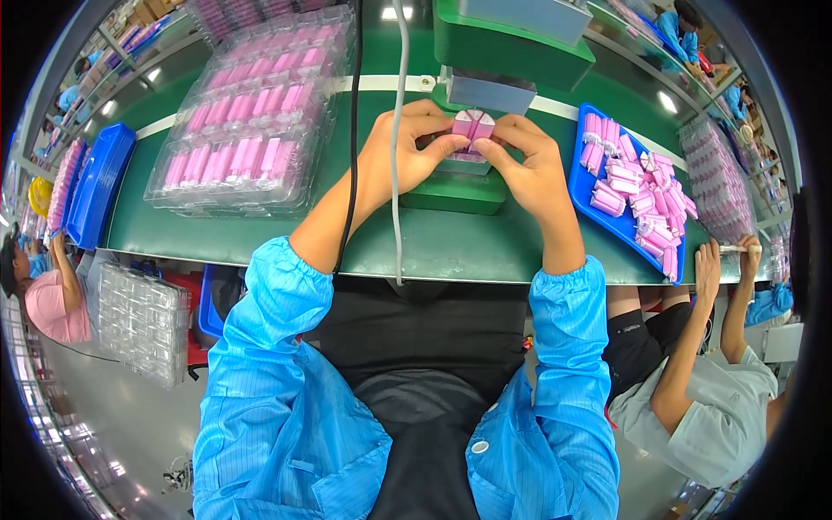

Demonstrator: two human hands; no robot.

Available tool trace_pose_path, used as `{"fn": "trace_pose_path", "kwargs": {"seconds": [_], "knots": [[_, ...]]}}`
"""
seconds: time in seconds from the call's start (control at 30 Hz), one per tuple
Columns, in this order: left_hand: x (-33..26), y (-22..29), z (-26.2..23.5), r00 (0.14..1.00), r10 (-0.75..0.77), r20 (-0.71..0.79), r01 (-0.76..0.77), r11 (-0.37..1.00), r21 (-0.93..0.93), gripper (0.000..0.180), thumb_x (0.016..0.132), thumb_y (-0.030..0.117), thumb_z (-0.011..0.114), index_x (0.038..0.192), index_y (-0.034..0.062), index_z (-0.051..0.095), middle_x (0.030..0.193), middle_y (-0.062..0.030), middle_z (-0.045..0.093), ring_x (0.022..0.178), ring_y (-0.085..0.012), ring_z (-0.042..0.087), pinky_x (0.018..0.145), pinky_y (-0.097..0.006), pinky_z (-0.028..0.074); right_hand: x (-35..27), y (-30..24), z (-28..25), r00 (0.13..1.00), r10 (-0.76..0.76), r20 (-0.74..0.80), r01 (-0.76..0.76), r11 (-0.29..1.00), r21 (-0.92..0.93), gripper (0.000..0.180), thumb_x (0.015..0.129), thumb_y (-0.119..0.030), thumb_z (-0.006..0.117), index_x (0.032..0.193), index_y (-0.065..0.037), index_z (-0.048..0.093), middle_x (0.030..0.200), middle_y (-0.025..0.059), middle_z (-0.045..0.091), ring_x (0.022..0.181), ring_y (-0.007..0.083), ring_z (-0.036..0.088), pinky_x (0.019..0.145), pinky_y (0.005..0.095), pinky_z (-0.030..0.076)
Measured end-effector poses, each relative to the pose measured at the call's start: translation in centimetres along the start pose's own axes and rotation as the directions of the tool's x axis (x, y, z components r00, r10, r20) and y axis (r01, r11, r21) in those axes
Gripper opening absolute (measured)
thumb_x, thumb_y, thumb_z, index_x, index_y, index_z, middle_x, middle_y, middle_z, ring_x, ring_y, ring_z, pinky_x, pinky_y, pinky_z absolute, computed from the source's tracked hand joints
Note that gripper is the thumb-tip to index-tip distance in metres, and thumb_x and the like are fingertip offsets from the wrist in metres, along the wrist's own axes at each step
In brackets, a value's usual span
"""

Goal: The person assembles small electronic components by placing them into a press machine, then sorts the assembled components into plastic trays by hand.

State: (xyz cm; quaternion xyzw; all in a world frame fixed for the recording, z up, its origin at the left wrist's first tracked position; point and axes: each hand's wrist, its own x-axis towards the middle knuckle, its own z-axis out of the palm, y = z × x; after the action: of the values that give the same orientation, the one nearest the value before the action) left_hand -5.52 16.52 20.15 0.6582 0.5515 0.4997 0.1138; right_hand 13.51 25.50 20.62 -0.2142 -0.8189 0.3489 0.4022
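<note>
Between my two hands sits a small pink block with a pale rounded top [473, 124], at the fixture of a green bench machine [520, 52]. My left hand [406, 149] pinches its left side between thumb and fingers. From the right, my right hand [526, 165] closes on the same block, thumb against its front face. Just below the block lies the grey and green base [455, 195] of the machine, and a grey metal block [490, 90] hangs close behind it. My fingers hide part of the block, so I cannot tell whether it touches the fixture.
At the left, a clear plastic tray [299, 165] holds rows of pink blocks. Loose pink pieces fill a blue tray [582, 186] at the right. A black cable [356, 113] and a grey cable [396, 173] cross over my left forearm. Co-workers [706, 416] sit on both sides.
</note>
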Motion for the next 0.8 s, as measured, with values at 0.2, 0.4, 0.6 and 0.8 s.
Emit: {"fn": "trace_pose_path", "kwargs": {"seconds": [0.2, 0.4, 0.6, 0.8], "knots": [[0.0, 0.3, -0.4, 0.998, -0.049, 0.03, 0.049, 0.999, 0.012, 0.018, 0.088, 0.011, 0.076, 0.1, -0.0028, 0.074, 0.094, -0.0081, 0.069, 0.073, -0.0152, 0.062, 0.065, -0.028, 0.049, 0.0, 0.2, 0.4, 0.995, -0.094, -0.033, 0.091, 0.992, -0.09, 0.019, 0.08, -0.006, 0.079, 0.096, 0.003, 0.074, 0.083, 0.0108, 0.066, 0.074, 0.0214, 0.061, 0.07, 0.0328, 0.049], [-0.1, -0.6, 0.1, 1.0, 0.007, -0.024, -0.009, 0.997, -0.072, 0.018, 0.085, 0.015, 0.079, 0.099, 0.0044, 0.078, 0.088, -0.0087, 0.067, 0.075, -0.0235, 0.063, 0.067, -0.035, 0.049, 0.0, 1.2, 0.7, 0.985, -0.161, -0.062, 0.158, 0.986, -0.06, 0.02, 0.08, -0.006, 0.079, 0.098, 0.003, 0.074, 0.079, 0.0101, 0.063, 0.071, 0.0202, 0.058, 0.068, 0.0329, 0.047], [-0.2, -0.5, 0.2, 0.996, -0.084, 0.016, 0.085, 0.987, -0.137, 0.019, 0.085, 0.017, 0.079, 0.1, 0.0046, 0.078, 0.088, -0.0075, 0.065, 0.077, -0.0215, 0.062, 0.069, -0.034, 0.049, -0.3, 0.7, 0.4, 0.999, -0.007, -0.033, 0.008, 0.999, 0.041, 0.018, 0.081, -0.006, 0.078, 0.097, 0.003, 0.074, 0.081, 0.0062, 0.06, 0.071, 0.015, 0.055, 0.068, 0.0308, 0.046], [-0.3, -0.9, 0.2, 0.996, -0.093, 0.016, 0.094, 0.984, -0.153, 0.021, 0.085, 0.018, 0.08, 0.1, 0.0035, 0.078, 0.086, -0.0068, 0.064, 0.075, -0.0179, 0.06, 0.067, -0.032, 0.047, -0.3, 1.6, 0.8, 0.999, -0.03, -0.023, 0.032, 0.996, 0.084, 0.017, 0.082, -0.006, 0.078, 0.097, 0.002, 0.075, 0.079, 0.0054, 0.058, 0.071, 0.0142, 0.054, 0.068, 0.0298, 0.045]]}}
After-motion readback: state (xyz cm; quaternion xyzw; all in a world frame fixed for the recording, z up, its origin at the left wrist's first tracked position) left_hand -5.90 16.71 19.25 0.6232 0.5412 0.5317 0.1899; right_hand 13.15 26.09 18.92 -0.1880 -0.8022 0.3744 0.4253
